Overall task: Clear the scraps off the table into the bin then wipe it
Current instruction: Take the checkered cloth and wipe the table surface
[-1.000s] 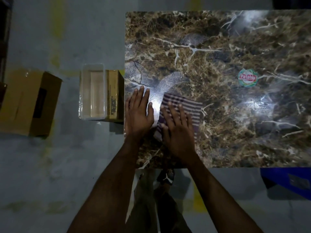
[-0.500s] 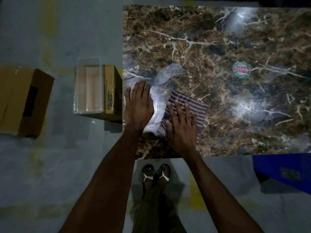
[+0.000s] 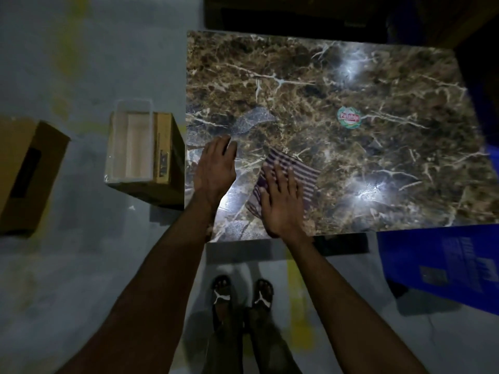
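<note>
Marble table (image 3: 351,76), dim room. Right hand (image 3: 280,201) flat, fingers straight, pressing striped cloth (image 3: 299,174), which sticks out at 1 o'clock. Left hand (image 3: 216,168) flat on table, holding nothing.

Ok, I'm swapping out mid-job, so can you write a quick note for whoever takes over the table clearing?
Left hand: flat on the marble-patterned table near its left edge, holding nothing.
Right hand: fingers straight, pressing the striped purple-and-white cloth onto the table near its front edge.
Clear plastic bin: on a brown cardboard box left of the table.
Done: no loose scraps show on the table; wiping has begun at the front left.
Left: wipe the rest; a round red-and-green sticker sits mid-table.
</note>
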